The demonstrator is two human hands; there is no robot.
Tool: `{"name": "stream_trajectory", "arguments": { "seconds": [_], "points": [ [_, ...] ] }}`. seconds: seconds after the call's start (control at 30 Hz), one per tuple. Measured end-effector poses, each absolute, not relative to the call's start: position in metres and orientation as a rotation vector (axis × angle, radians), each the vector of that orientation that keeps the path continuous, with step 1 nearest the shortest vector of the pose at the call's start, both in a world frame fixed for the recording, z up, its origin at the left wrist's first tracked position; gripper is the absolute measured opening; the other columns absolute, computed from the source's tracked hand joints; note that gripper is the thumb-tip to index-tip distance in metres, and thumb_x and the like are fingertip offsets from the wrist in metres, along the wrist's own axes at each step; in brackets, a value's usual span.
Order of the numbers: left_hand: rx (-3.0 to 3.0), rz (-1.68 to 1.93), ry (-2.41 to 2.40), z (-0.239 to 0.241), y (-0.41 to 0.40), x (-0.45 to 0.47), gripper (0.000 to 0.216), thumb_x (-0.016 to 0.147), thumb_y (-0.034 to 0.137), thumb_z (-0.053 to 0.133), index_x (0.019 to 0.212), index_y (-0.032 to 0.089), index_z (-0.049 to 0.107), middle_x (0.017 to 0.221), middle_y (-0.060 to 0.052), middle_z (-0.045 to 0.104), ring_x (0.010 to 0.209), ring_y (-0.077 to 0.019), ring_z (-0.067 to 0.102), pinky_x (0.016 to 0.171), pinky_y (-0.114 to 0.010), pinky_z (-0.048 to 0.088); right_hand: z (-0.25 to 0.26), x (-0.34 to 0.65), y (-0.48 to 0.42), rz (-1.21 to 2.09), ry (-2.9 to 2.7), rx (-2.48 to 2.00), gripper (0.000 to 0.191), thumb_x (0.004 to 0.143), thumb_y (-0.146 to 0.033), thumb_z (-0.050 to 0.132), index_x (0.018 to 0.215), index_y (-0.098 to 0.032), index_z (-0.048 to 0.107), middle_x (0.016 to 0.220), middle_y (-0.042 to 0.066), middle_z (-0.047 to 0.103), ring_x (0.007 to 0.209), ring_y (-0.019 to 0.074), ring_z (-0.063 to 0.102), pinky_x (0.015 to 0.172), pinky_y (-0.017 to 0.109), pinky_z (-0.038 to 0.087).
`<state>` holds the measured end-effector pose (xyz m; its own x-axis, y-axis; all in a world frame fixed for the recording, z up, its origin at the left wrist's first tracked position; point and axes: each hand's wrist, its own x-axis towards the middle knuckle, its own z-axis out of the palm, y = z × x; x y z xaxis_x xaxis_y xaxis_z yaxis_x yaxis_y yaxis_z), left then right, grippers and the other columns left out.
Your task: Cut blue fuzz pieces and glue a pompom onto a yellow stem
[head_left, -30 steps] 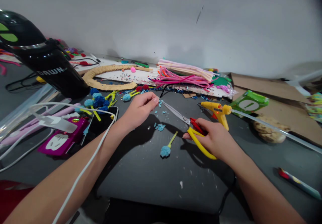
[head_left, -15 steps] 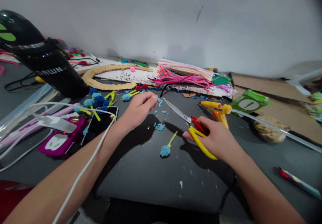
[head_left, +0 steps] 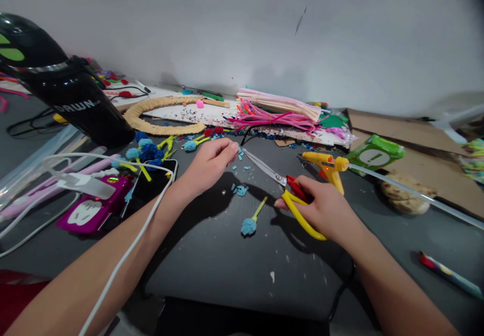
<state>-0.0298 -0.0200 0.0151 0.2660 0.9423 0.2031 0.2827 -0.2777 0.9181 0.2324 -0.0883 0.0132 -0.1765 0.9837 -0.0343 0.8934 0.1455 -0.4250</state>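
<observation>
My right hand (head_left: pixel 321 207) is wrapped round the red and yellow handles of a pair of scissors (head_left: pixel 264 167), whose blades point up and left. Just left of the blade tips, my left hand (head_left: pixel 215 160) is closed in a pinch. A bit of light blue material shows at its fingertips; the rest is hidden by the fingers. Below lie small light blue cut pieces (head_left: pixel 240 190), with more scattered near the tips. A light blue flower (head_left: pixel 248 226) on a yellow-green stem rests on the table between my arms.
A yellow glue gun (head_left: pixel 327 163) with a clear stick stands right of the scissors. Pink pipe cleaners (head_left: pixel 272 117) lie at the back. At left are a black bottle (head_left: pixel 86 102), a purple power strip (head_left: pixel 94 207) and blue flowers (head_left: pixel 147 149). A white cable crosses over my left forearm.
The scissors have shifted very slightly left, their blades looking a little closer together. My left hand has hardly moved.
</observation>
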Motion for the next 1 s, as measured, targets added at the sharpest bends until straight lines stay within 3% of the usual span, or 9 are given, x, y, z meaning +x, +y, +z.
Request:
{"name": "stream_trajectory", "arguments": {
  "seconds": [0.27,0.63,1.0],
  "points": [
    [1.728,1.023,1.119,0.0161,-0.0203,-0.0286,0.035,0.095,0.037,0.048,0.066,0.018,0.049,0.061,0.002,0.045,0.059,-0.0121,0.041,0.058,-0.027,0.033,0.0120,0.2328,-0.0888,0.496,-2.185,-1.808,0.049,0.078,-0.072,0.057,0.073,-0.023,0.055,0.061,0.001,0.060,0.057,0.0163,0.049,0.051,0.025,0.027],
    [1.722,1.044,1.121,0.0163,-0.0202,-0.0269,0.037,0.096,0.036,0.046,0.064,0.018,0.045,0.060,0.003,0.042,0.057,-0.0115,0.040,0.057,-0.028,0.032,0.0135,0.2315,-0.0900,0.540,-2.113,-1.869,0.049,0.072,-0.068,0.067,0.071,-0.024,0.047,0.060,-0.003,0.054,0.056,0.0144,0.045,0.053,0.026,0.030],
    [1.748,1.031,1.141,0.0149,-0.0194,-0.0286,0.037,0.097,0.037,0.046,0.065,0.018,0.046,0.060,0.003,0.043,0.058,-0.0110,0.040,0.057,-0.027,0.032,0.0112,0.2323,-0.0882,0.523,-2.159,-1.869,0.050,0.075,-0.069,0.064,0.071,-0.023,0.047,0.061,-0.003,0.055,0.058,0.0144,0.046,0.054,0.026,0.028]
  ]
}}
